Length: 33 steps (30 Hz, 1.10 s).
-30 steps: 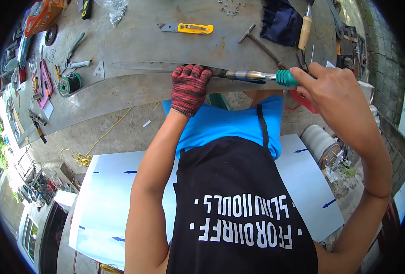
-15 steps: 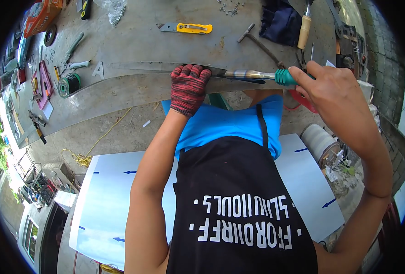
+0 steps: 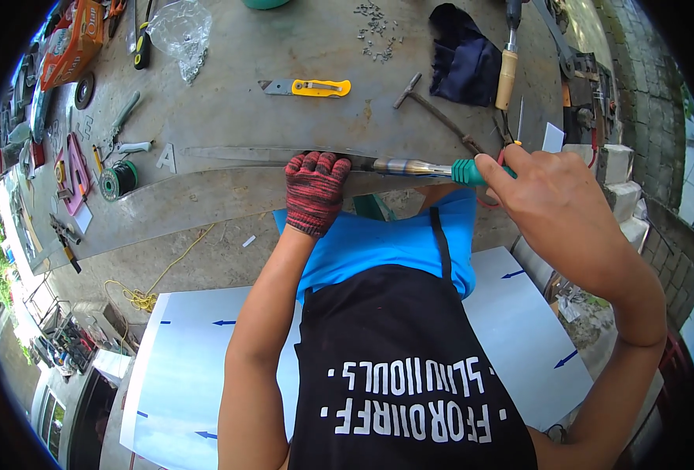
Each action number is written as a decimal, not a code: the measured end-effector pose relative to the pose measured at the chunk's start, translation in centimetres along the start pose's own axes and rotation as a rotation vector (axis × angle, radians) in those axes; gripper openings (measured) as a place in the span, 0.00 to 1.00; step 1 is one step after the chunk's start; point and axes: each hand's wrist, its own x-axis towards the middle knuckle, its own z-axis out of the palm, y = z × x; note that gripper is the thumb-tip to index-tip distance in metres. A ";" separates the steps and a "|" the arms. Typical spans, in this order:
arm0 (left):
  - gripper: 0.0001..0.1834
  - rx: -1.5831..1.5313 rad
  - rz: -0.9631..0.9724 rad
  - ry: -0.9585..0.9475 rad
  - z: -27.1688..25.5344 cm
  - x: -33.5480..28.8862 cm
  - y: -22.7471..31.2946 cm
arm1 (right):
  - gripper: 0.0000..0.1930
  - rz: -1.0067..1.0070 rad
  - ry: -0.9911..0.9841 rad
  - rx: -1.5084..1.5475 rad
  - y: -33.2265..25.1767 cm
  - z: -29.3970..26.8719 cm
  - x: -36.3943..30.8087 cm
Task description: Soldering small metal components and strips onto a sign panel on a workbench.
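Note:
My left hand (image 3: 314, 193), in a red-and-black knit glove, is closed over a long, thin grey metal strip (image 3: 237, 157) by the table's near edge. My bare right hand (image 3: 558, 207) wraps round the ribbed green handle of what looks like a soldering iron (image 3: 410, 167), with a heat-tinted metal barrel. The barrel points left toward the gloved fingers, and its dark front end lies against the strip, close to the glove. Part of the tip is hard to make out there. Above the barrel lies a small hammer-like tool (image 3: 441, 117).
On the metal table (image 3: 229, 94) lie a yellow utility knife (image 3: 319, 87), a dark cloth (image 3: 464, 59), scattered small metal pieces (image 3: 374, 31), a clear plastic bag (image 3: 181, 35), a wire spool (image 3: 117, 181) and a pink tool (image 3: 73, 172). A white sheet (image 3: 190, 352) lies below.
The view has shifted, so the table and its tools sit lower and slightly left. Both hands keep their grips; the iron stays against the strip, close to the glove.

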 end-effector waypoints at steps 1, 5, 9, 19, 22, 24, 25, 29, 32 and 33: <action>0.16 0.002 0.008 0.033 0.2 0.0 -0.1 | 0.16 0.005 -0.033 0.014 0.1 -0.2 0.1; 0.17 -0.004 0.018 0.060 0.3 0.1 -0.1 | 0.15 -0.016 0.029 0.028 0.7 0.3 0.3; 0.18 0.010 0.022 0.056 0.2 0.2 0.0 | 0.16 -0.019 0.108 0.043 0.8 0.7 0.2; 0.16 0.010 0.019 0.061 0.3 0.0 -0.1 | 0.16 -0.021 0.130 0.074 1.1 1.1 0.2; 0.16 0.001 0.021 0.065 0.3 0.2 0.0 | 0.16 0.000 0.103 0.075 1.0 0.9 -0.1; 0.15 0.005 0.017 0.064 0.3 0.1 0.0 | 0.16 0.000 0.095 0.072 0.9 0.8 -0.1; 0.15 0.009 0.016 0.069 0.3 0.0 -0.1 | 0.16 0.004 0.087 0.068 0.9 0.7 -0.1; 0.16 -0.002 -0.007 -0.007 0.1 -0.2 0.1 | 0.17 0.013 0.071 0.064 0.7 0.8 -0.3; 0.16 -0.003 -0.008 -0.014 0.0 0.0 0.2 | 0.17 0.020 0.068 0.063 0.5 0.9 -0.5; 0.16 -0.004 -0.006 -0.013 0.0 0.0 0.2 | 0.17 0.019 0.058 0.055 0.5 0.8 -0.5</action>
